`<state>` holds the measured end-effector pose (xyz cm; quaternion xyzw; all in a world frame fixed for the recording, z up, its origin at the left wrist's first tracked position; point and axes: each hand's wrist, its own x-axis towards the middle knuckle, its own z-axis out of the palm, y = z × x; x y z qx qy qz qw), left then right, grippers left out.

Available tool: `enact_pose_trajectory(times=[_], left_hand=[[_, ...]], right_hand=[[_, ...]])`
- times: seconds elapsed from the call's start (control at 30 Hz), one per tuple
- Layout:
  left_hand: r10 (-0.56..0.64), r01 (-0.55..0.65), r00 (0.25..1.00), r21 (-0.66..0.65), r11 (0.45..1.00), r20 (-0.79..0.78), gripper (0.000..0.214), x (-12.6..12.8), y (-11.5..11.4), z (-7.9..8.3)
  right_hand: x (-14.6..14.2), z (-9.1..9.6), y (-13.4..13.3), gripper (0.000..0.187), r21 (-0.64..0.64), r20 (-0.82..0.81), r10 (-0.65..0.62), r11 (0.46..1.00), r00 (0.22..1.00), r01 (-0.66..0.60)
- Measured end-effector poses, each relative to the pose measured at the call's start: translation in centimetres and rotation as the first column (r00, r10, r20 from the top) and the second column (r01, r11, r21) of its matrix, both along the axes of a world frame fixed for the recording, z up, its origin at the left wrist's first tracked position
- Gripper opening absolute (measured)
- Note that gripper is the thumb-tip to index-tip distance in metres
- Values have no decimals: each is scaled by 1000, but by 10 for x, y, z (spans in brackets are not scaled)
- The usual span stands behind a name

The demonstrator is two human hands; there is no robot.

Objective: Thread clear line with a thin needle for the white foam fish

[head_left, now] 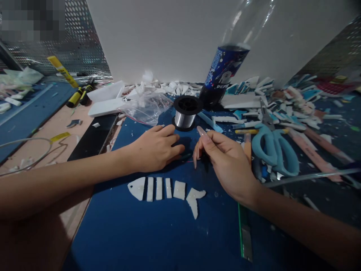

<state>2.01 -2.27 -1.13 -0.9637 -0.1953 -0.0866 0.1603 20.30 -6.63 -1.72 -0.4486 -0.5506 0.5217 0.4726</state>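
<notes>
My left hand (pixel 156 148) rests palm down on the blue mat (pixel 141 233), fingers together and curled toward a small dark thing at their tips. My right hand (pixel 222 160) faces it, thumb and fingers pinched on something thin that I cannot make out. Just beyond both hands stands a black spool of silver wire (pixel 185 113). In front of the hands lies a white foam fish (pixel 166 190) cut into several segments, head to the left, tail to the right.
Light blue scissors (pixel 275 148) lie right of my right hand. A tilted cola bottle (pixel 225 71) stands behind the spool, beside a clear plastic bag (pixel 146 107). White and blue foam scraps (pixel 282 101) litter the back. A green ruler (pixel 244 233) runs under my right wrist.
</notes>
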Motion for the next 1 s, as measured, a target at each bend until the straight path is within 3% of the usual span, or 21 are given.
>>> enact_pose_trajectory(times=[0.13, 0.47, 0.7, 0.87, 1.0], left_hand=[[0, -4, 995, -42, 999, -100, 13, 0, 2, 1], [-16, 27, 984, 59, 998, -178, 13, -1, -4, 9], [69, -63, 978, 35, 997, -197, 10, -2, -5, 10], [10, -8, 983, 11, 1000, -183, 11, -4, -3, 10], [-9, -5, 985, -82, 997, -171, 14, -6, 1, 9]], right_hand=[[0, -2, 1, 32, 5, -24, -14, 1000, 1000, 14], [3, -2, 3, 33, 14, -38, -168, 986, 985, 169], [3, -2, 3, 33, 42, -77, -219, 974, 973, 223], [2, -2, 4, 32, 59, -81, -250, 965, 965, 255], [2, 0, 4, 33, 43, -78, -249, 967, 965, 253]])
